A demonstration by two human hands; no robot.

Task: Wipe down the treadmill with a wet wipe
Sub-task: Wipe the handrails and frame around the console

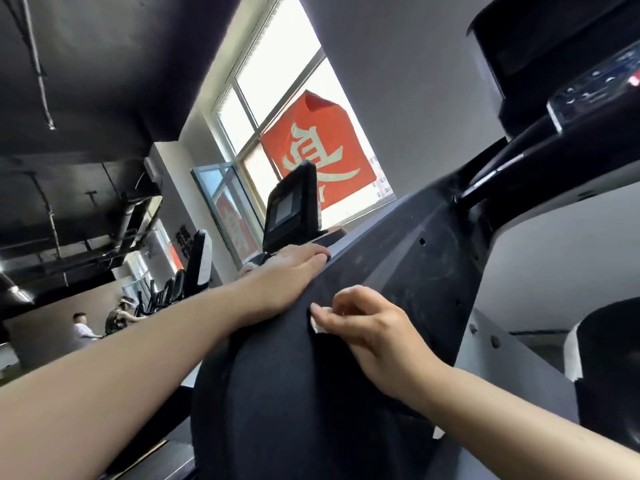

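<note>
- The left hand [287,275] is laid flat, fingers straight, on the upper left edge of the treadmill [398,271] upright; nothing is gripped by it. Should weight be leaned on it while the surface is damp, it could slide off that edge.
- The wipe [318,323] is pinched in the curled fingers of the right hand [367,327] and pressed on the dark panel, just right of the left hand. So little of it is exposed that bare fingertips, not wipe, may be dragged over the panel, and patches could be missed.
- Smears and small holes are seen on the panel further right; the wipe could be snagged or torn on a hole edge if rubbed hard.
- The console [595,84] at upper right could be triggered if its keys were wiped firmly.
- Most of the wipe is hidden inside the right hand, so its size, fold and wetness cannot be judged.
- The belt and deck are out of view, and the console is cut off by the frame edge.
- How much has been wiped cannot be told.
</note>
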